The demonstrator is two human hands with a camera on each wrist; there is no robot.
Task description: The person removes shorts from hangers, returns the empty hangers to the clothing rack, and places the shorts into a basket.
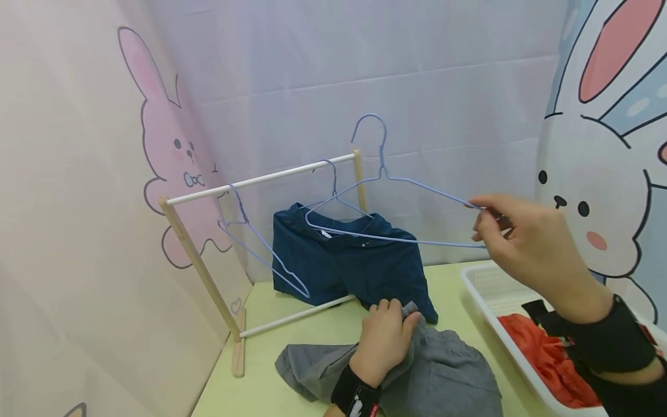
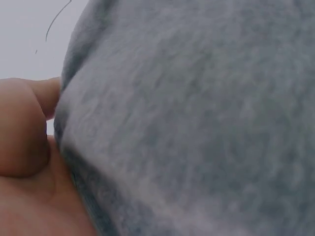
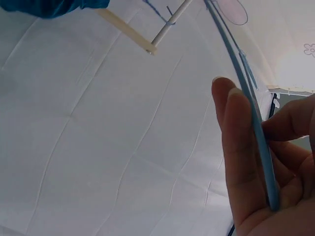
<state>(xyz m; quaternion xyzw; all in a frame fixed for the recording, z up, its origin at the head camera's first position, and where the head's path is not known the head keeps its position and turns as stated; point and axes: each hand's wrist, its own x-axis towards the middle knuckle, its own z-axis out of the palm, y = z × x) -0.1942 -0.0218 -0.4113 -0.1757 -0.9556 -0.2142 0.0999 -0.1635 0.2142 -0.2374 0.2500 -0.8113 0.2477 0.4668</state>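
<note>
My right hand (image 1: 537, 249) pinches one end of a blue wire hanger (image 1: 432, 188), held up with its hook on top in front of the rack. In the right wrist view the hanger's wire (image 3: 263, 147) runs between the thumb and fingers. My left hand (image 1: 383, 341) grips the edge of a grey garment (image 1: 448, 370) that lies bunched on the table. That grey cloth (image 2: 187, 118) fills most of the left wrist view, the thumb at its left edge. Behind, dark teal shorts (image 1: 349, 260) hang by their waistband from another hanger on the rack.
A wood and white rack (image 1: 281, 175) stands at the left, with a bare blue hanger (image 1: 260, 243) on its top bar. At the right a white basket (image 1: 487, 307) holds a red-orange garment (image 1: 552, 359). Curtains printed with rabbits surround the light green table (image 1: 260, 394).
</note>
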